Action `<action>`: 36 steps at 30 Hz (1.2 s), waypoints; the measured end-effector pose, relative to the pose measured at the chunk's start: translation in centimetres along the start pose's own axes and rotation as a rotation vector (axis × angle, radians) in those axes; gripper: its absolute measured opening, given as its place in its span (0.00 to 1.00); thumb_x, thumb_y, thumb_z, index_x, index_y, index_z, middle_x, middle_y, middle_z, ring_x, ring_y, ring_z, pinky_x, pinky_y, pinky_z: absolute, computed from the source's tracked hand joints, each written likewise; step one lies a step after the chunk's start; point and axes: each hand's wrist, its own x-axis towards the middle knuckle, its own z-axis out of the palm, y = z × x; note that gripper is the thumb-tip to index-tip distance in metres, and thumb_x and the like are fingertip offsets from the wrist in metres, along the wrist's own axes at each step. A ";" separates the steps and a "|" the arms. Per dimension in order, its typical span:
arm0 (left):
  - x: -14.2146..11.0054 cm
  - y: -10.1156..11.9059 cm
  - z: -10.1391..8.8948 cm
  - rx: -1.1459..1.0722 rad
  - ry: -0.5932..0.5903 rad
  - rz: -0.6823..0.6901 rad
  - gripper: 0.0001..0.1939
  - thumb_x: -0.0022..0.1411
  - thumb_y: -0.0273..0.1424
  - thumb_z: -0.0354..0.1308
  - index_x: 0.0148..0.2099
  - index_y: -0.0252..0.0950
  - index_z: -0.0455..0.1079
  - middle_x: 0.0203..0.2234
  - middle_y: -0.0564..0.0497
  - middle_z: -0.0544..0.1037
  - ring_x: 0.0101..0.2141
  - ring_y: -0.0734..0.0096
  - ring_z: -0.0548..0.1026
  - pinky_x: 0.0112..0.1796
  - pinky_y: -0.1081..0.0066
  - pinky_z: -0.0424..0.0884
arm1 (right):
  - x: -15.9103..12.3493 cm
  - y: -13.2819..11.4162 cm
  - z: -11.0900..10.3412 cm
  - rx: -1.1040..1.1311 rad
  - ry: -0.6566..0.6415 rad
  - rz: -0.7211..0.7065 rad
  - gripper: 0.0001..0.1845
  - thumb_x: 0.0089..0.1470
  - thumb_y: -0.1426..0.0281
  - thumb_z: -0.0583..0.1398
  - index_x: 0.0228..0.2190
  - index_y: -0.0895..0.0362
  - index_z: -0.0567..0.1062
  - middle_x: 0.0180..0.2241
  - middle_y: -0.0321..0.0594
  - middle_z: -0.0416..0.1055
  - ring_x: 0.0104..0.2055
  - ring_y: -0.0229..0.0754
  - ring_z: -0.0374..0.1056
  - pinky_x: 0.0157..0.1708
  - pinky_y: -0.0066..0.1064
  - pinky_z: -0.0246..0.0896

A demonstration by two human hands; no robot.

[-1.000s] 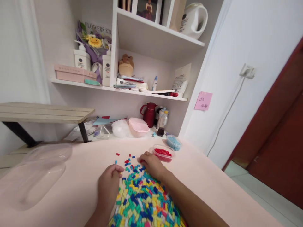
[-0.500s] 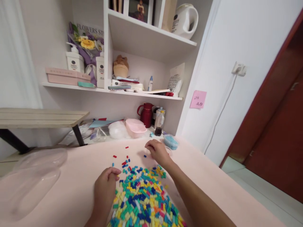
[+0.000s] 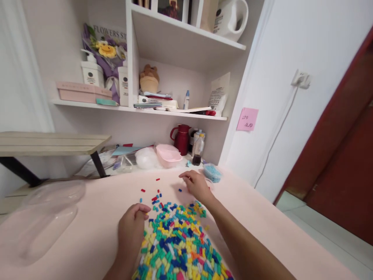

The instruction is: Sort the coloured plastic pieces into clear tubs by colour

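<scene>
A large spread of small coloured plastic pieces (image 3: 177, 241), like tiny building bricks, covers the middle of the pink tabletop. At its left edge rests my left hand (image 3: 132, 223), fingers curled together with the thumb; a hint of yellow shows at the fingertips, too small to name. Beyond the pile, my right hand (image 3: 196, 184) hovers over the table with fingers partly stretched and apart, nothing visible in them. Just behind it, a clear shallow container (image 3: 210, 184) is mostly hidden by the hand. A lone dark blue piece (image 3: 180, 190) lies left of that hand.
Several loose red pieces (image 3: 143, 190) lie beyond the pile. A tub of light blue bits (image 3: 212, 173) stands at the back right. Clear plastic trays (image 3: 52, 229) sit at left. Behind are a pink box (image 3: 169, 153), a red jug (image 3: 182, 140) and a bottle (image 3: 198, 149).
The fingers of my right hand have spread a little. My left hand stays in nearly the same place at the pile's edge. The view has shifted slightly.
</scene>
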 end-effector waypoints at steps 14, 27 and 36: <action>-0.3 1.4 -0.2 -0.026 -0.012 0.014 0.12 0.47 0.29 0.47 0.24 0.40 0.72 0.20 0.52 0.75 0.26 0.65 0.73 0.30 0.69 0.66 | -3.1 -2.3 5.9 0.101 -0.389 -0.239 0.13 0.56 0.75 0.60 0.40 0.51 0.82 0.40 0.41 0.78 0.45 0.43 0.70 0.48 0.31 0.61; 0.0 0.6 0.0 -0.002 -0.022 0.022 0.12 0.49 0.29 0.47 0.26 0.40 0.73 0.20 0.53 0.76 0.27 0.64 0.74 0.31 0.69 0.66 | -3.3 -2.5 6.0 0.145 -0.320 -0.167 0.06 0.51 0.78 0.62 0.29 0.56 0.76 0.33 0.37 0.76 0.39 0.40 0.69 0.41 0.28 0.59; -0.2 0.2 0.2 0.008 -0.011 0.025 0.13 0.51 0.29 0.47 0.26 0.40 0.73 0.20 0.53 0.76 0.28 0.64 0.76 0.31 0.69 0.67 | -4.0 -3.2 5.7 -0.045 -0.229 -0.122 0.12 0.59 0.73 0.58 0.42 0.52 0.78 0.40 0.40 0.75 0.43 0.43 0.70 0.42 0.30 0.59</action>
